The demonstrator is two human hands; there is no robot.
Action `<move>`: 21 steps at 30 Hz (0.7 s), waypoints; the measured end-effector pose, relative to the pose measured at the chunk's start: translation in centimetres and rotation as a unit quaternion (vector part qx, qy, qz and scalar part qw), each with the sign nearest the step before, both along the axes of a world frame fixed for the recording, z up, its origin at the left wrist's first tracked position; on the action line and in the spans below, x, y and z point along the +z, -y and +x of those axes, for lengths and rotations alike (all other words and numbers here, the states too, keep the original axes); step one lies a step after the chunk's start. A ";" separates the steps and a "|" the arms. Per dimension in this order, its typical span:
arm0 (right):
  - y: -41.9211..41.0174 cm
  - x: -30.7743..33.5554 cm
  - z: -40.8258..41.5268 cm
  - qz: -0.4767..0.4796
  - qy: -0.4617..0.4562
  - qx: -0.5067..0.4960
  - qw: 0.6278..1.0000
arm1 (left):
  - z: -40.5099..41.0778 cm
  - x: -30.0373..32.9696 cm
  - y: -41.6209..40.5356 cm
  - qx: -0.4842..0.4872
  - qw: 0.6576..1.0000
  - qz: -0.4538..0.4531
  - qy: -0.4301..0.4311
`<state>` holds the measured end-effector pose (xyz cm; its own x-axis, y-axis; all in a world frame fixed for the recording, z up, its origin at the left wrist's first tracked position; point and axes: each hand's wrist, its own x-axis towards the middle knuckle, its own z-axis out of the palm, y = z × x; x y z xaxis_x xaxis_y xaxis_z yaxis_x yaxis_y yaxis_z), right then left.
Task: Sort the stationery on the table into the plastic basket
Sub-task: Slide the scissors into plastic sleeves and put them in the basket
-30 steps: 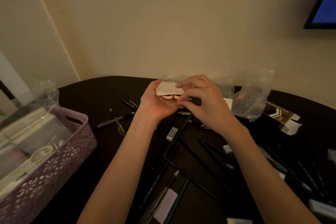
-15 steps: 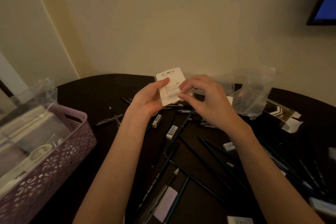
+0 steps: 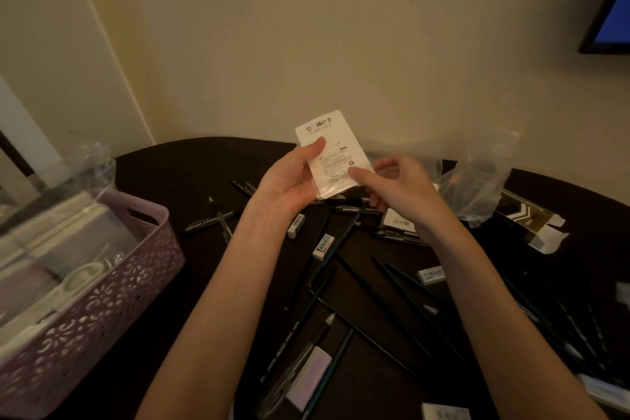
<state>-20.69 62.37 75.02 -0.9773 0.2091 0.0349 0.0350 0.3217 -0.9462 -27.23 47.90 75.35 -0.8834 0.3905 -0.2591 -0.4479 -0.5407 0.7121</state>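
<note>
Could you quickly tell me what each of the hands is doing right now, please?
Left hand: holds the white printed packet, thumb on its face.
Right hand: pinches the same packet at its lower right edge.

Both hands raised, left hand and right hand pinching, forearms converging

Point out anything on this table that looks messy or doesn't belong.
Dark pencils lie criss-crossed over the table with erasers scattered among them. A crumpled clear bag and a torn-open box at the right look like discarded packaging, not stationery.
</note>
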 end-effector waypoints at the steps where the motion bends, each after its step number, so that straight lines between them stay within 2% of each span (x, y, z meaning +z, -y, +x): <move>1: -0.3 0.1 0.1 -0.016 0.006 0.018 1.000 | 0.2 0.2 -0.1 0.000 1.000 0.000 -0.006; 4: -1.0 0.4 0.5 -0.055 -0.005 0.061 0.997 | 0.8 0.3 -0.3 -0.002 0.999 -0.020 -0.050; 6: -1.3 0.8 0.8 -0.067 -0.015 0.062 0.996 | 1.0 0.3 -0.4 -0.008 0.992 -0.071 -0.100; 10: -1.4 2.1 0.9 -0.058 -0.017 0.051 0.997 | 1.7 1.7 0.8 -0.051 0.964 -0.198 -0.169; 13: -1.1 3.4 1.1 -0.069 -0.022 0.049 0.996 | 2.8 3.1 2.6 -0.095 0.940 -0.255 -0.207; 18: 1.2 5.2 2.1 -0.088 -0.010 0.089 0.992 | 5.1 5.1 5.5 -0.061 0.919 -0.301 -0.246; 21: 3.0 5.9 2.7 -0.147 0.015 0.134 0.980 | 6.4 6.1 8.1 -0.038 0.899 -0.347 -0.266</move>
<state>-17.96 59.37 80.96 -0.9981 -0.0592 -0.0175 0.0153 0.0363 -0.9992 -20.82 39.84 81.42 -0.9321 0.3620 -0.0117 0.0392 0.1329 0.9904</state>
